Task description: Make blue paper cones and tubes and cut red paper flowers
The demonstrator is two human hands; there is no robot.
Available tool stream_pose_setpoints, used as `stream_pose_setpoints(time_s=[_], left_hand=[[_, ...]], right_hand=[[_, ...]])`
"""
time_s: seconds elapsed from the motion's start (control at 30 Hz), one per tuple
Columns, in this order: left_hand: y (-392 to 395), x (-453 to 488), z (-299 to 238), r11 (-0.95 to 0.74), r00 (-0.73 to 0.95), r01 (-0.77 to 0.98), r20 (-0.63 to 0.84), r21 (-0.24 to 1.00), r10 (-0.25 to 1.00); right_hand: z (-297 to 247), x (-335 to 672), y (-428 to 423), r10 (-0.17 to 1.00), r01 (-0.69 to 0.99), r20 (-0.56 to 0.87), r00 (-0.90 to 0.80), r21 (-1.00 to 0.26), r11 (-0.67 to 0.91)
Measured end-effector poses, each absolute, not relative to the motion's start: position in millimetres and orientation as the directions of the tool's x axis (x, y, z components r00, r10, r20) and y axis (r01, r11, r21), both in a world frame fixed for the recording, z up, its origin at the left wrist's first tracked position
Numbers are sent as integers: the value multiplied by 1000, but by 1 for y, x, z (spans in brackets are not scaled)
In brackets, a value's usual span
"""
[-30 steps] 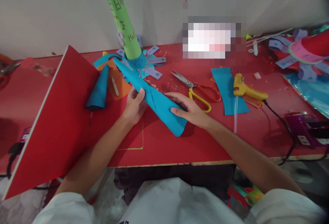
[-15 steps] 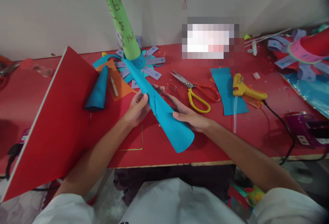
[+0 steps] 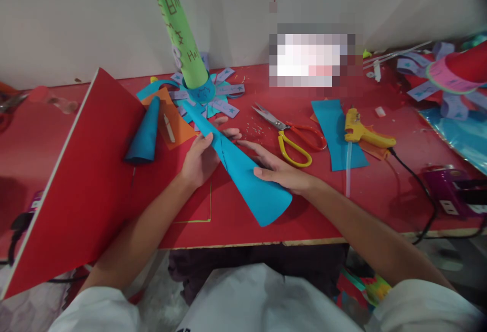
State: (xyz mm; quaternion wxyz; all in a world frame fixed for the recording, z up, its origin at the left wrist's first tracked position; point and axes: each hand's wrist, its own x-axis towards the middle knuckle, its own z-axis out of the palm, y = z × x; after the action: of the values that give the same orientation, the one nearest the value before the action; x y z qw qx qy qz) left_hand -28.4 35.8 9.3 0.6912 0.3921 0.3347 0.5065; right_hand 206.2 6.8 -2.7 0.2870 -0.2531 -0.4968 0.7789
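Note:
Both of my hands hold a rolled blue paper cone [image 3: 247,179] above the red table [image 3: 243,220]. My left hand [image 3: 200,157] is closed round its narrow upper part, thumb on top. Along the cone's right side my right hand [image 3: 279,172] grips the wider part, fingers pressed to the paper. The cone's tip points toward a tall green paper tube [image 3: 178,27] that stands on a blue base ringed with purple strips [image 3: 224,99]. A second, smaller blue cone [image 3: 145,134] lies to the left on a tilted red sheet [image 3: 79,190].
Scissors with yellow and orange handles [image 3: 291,136] lie right of my hands. Beyond them a flat blue paper piece [image 3: 337,136] lies under a yellow glue gun [image 3: 365,131] with a black cord. An orange paper [image 3: 173,129] lies by the tube. A purple device [image 3: 452,190] sits at the far right.
The cone has turned and shifted right, its wide mouth swinging toward the table's front edge. My right hand slid from on top of it to its side.

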Motion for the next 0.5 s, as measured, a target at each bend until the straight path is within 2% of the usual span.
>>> stream_pose_setpoints(time_s=[0.2, 0.37, 0.5], left_hand=[[34, -27, 12, 165, 264, -424, -53, 891, 963], [33, -21, 11, 167, 273, -414, -53, 895, 961], [40, -14, 17, 142, 220, -397, -56, 907, 974]], right_hand=[[-6, 199, 2, 671, -256, -162, -723, -840, -479], [0, 198, 1, 683, -202, -175, -709, -877, -435], [0, 200, 2, 741, -193, -152, -654, -913, -358]])
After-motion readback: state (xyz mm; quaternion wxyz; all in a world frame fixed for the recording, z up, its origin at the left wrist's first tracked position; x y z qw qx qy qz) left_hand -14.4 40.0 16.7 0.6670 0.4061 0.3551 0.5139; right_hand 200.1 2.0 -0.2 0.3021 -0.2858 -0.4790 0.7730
